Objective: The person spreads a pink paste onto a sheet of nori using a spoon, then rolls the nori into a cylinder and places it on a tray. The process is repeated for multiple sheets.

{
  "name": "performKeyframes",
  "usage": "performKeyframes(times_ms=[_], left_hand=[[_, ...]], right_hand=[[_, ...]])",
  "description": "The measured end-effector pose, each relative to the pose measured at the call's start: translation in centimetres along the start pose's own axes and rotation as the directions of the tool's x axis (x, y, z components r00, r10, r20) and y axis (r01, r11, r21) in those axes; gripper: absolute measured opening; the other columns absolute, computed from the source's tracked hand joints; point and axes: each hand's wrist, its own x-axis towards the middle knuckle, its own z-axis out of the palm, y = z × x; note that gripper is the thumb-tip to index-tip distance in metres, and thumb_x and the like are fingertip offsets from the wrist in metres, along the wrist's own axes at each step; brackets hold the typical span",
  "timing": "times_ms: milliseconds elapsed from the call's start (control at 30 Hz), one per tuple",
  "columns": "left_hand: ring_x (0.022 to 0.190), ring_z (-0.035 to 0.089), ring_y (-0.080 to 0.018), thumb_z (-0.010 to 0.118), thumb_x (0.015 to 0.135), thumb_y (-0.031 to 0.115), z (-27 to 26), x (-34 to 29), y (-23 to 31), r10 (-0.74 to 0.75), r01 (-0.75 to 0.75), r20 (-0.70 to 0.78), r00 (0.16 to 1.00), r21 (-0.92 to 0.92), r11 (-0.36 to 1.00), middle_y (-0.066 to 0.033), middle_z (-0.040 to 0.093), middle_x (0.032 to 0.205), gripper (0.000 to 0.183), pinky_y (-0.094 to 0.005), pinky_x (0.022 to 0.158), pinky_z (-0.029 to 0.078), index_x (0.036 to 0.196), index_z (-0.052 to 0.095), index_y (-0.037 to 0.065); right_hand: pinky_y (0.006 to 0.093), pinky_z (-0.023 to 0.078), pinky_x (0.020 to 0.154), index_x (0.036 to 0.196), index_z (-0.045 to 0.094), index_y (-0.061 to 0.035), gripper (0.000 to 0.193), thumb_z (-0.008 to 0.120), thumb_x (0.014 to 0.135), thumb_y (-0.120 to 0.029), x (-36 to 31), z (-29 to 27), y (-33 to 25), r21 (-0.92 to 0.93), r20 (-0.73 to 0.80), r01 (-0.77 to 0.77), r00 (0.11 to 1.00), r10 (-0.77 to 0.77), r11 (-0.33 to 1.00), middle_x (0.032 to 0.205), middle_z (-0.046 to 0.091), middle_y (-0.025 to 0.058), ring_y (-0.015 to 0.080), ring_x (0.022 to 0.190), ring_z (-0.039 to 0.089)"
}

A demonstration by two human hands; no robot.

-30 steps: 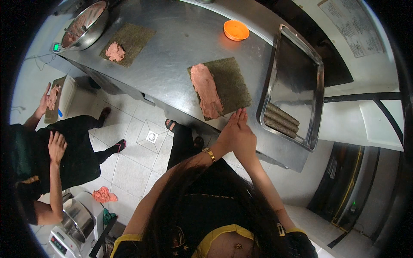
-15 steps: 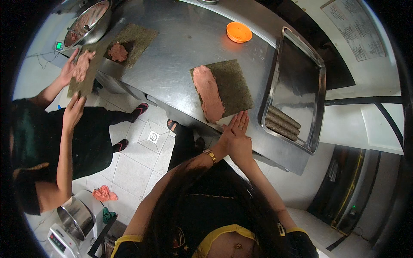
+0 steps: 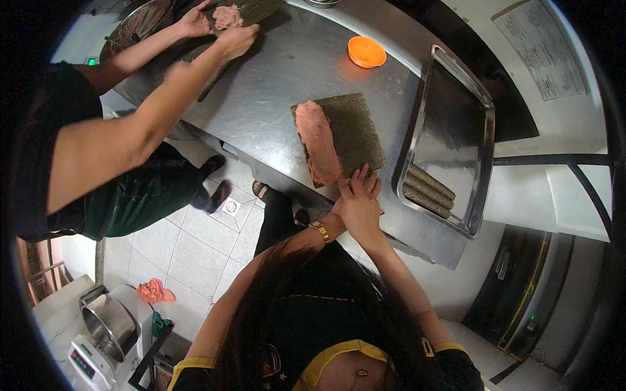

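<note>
A dark green seaweed sheet (image 3: 357, 127) lies flat on the steel table before me, with a thick strip of pink meat paste (image 3: 317, 143) spread along its left side. At the sheet's near edge, my right hand (image 3: 360, 201) rests with fingers spread, its fingertips touching the sheet and the near end of the paste. It crosses over my left hand (image 3: 335, 219), whose wrist wears a gold watch. My left fingers are mostly hidden beneath it. Right of the sheet, a steel tray (image 3: 405, 153) holds several seaweed-wrapped rolls (image 3: 427, 192) at its near end.
An orange bowl (image 3: 366, 52) stands at the table's far side. At far left, a co-worker's hands (image 3: 228, 39) handle another seaweed sheet (image 3: 261, 9) with a lump of meat paste (image 3: 227, 17), beside a large metal bowl (image 3: 147, 19). The table's front edge (image 3: 228, 148) runs close to me.
My right hand has shifted its fingers forward onto the sheet's near edge, covering my left hand's fingers, which showed before. The co-worker has moved a loaded sheet rightward over the table.
</note>
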Motion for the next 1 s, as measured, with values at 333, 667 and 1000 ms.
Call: performKeyframes(times_ms=[333, 667, 1000], left_hand=[[0.134, 0.035, -0.0384, 0.05, 0.089, 0.039, -0.4, 0.1, -0.4, -0.035, 0.022, -0.057, 0.998, -0.225, 0.974, -0.0238, 0.042, 0.142, 0.065, -0.0493, 0.113, 0.024, 0.139, 0.04, -0.003], [0.133, 0.037, -0.0363, 0.051, 0.089, 0.04, 1.9, -0.3, -0.9, -0.031, 0.008, -0.076, 0.997, -0.288, 0.958, -0.023, 0.044, 0.141, 0.065, -0.0463, 0.112, 0.026, 0.139, 0.04, 0.0], [0.141, 0.024, -0.0399, 0.051, 0.088, 0.051, 2.2, 0.9, -0.6, -0.033, 0.01, -0.084, 0.996, -0.261, 0.965, -0.0254, 0.028, 0.151, 0.073, -0.0512, 0.115, 0.018, 0.14, 0.04, 0.001]], right_hand=[[0.0523, 0.052, 0.078, 0.126, 0.06, -0.0132, 0.043, 0.054, 0.084, -0.009, 5.6, -2.4, 0.3, 0.201, 0.165, -0.202, 0.972, 0.17, 0.959, 0.108, 0.059, 0.0166, 0.0375, 0.103, 0.061], [0.0589, 0.048, 0.082, 0.124, 0.061, -0.0134, 0.05, 0.061, 0.074, -0.006, 3.1, -0.1, -2.3, -0.056, 0.035, 0.054, 0.998, -0.052, 0.997, 0.106, 0.058, 0.012, 0.038, 0.097, 0.061], [0.0418, 0.054, 0.072, 0.13, 0.055, -0.0077, 0.051, 0.058, 0.079, -0.005, 6.4, -0.9, -0.3, 0.105, 0.007, -0.07, 0.998, 0.069, 0.992, 0.1, 0.059, 0.0149, 0.0343, 0.086, 0.064]])
